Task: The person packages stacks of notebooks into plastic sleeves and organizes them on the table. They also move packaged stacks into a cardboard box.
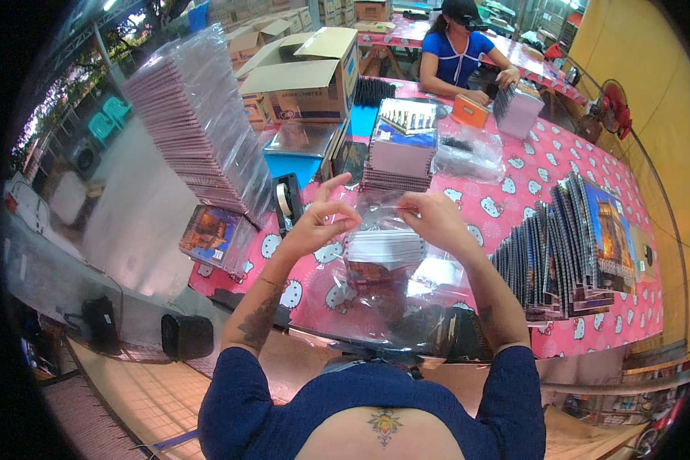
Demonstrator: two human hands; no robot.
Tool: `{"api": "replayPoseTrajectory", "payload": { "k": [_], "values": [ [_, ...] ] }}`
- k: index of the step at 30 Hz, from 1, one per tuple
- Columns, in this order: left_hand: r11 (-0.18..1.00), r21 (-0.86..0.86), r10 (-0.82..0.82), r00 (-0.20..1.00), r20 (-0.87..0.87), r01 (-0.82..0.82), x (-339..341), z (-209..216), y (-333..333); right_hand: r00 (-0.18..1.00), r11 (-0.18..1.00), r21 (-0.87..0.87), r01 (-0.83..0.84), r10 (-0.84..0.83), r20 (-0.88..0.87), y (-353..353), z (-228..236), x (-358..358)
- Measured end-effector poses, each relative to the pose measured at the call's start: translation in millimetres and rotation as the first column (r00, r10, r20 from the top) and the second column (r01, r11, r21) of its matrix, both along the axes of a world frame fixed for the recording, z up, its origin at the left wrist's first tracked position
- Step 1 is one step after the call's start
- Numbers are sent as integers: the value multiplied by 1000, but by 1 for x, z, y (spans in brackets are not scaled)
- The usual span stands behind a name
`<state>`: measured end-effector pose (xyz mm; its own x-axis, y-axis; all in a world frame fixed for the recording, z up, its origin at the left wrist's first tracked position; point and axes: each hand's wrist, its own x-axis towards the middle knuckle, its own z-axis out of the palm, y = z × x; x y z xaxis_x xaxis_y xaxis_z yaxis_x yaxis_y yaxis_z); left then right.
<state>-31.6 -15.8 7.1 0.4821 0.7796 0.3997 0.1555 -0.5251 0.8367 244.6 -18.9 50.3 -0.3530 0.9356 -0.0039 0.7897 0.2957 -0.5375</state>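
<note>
A stack of spiral notebooks (pixel 385 251) stands in front of me, with white page edges at its top and clear plastic around it. At its far side the loose mouth of a clear plastic bag (pixel 379 212) stands up. My left hand (pixel 320 227) pinches the bag's left edge between thumb and finger, its other fingers spread. My right hand (pixel 437 218) is closed on the right edge of the plastic, fingertips curled down. A black tape dispenser (pixel 286 203) sits just left of my left hand. Beyond both hands rises another notebook pile (pixel 404 138) with a building on its cover.
A tall plastic-wrapped notebook stack (pixel 199 123) stands at the left, on more notebooks (pixel 215 232). Leaning notebooks (pixel 571 245) fan out at the right. Open cardboard boxes (pixel 307 84) are behind. A person (pixel 458 57) across the pink table (pixel 529 180) handles notebooks; a red fan (pixel 613 107) stands beyond.
</note>
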Motion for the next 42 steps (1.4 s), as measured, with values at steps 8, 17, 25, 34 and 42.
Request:
{"api": "replayPoseTrajectory", "payload": {
  "k": [8, 17, 25, 34, 42],
  "values": [
    [999, -14, -38, 998, -56, 37, 9, 6, -1, 628, 978, 182, 99, 81, -774, -31, -109, 64],
    [956, 287, 27, 958, -286, 59, 51, -25, 11, 933, 853, 378, -361, 333, 138, -49, -105, 7],
    [958, 211, 230, 957, -178, -192, 69, -29, 4, 816, 943, 263, -204, 312, -487, -41, -96, 16],
    [999, 4, 38, 999, 16, -38, 24, 31, -19, 903, 954, 286, -86, 196, -383, -12, -34, -14],
    [855, -476, -227, 974, 15, 207, 33, -50, 21, 691, 867, -300, -399, 69, -719, 36, -98, 19]
  ]
}}
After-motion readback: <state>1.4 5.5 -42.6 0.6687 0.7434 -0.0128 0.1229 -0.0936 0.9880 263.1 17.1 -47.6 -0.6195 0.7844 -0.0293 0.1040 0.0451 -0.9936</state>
